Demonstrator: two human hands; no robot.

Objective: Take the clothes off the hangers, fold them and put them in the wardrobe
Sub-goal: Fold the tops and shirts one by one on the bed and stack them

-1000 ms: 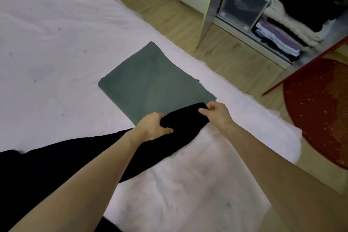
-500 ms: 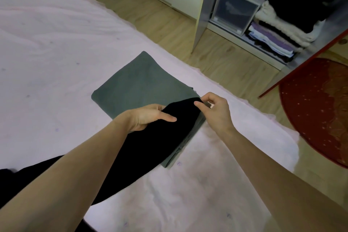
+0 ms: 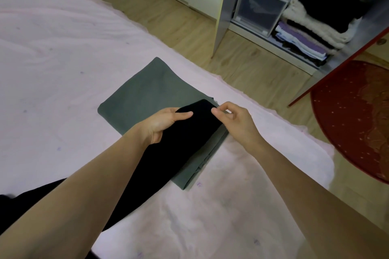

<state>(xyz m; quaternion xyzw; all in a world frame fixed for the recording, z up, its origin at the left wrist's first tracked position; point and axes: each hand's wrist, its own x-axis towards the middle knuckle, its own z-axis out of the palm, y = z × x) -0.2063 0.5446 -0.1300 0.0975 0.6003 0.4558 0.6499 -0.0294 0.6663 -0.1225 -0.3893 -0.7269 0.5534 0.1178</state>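
On the pink bed [image 3: 63, 59], near its right edge, left hand [image 3: 162, 125] and right hand [image 3: 233, 121] pinch a long black garment [image 3: 189, 145] lying lengthwise toward the far edge over a folded grey cloth [image 3: 151, 90].

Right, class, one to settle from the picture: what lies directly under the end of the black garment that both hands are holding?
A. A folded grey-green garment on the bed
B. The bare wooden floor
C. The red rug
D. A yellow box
A: the left hand and right hand hold the black garment over a folded grey-green garment lying flat on the pink bed cover.
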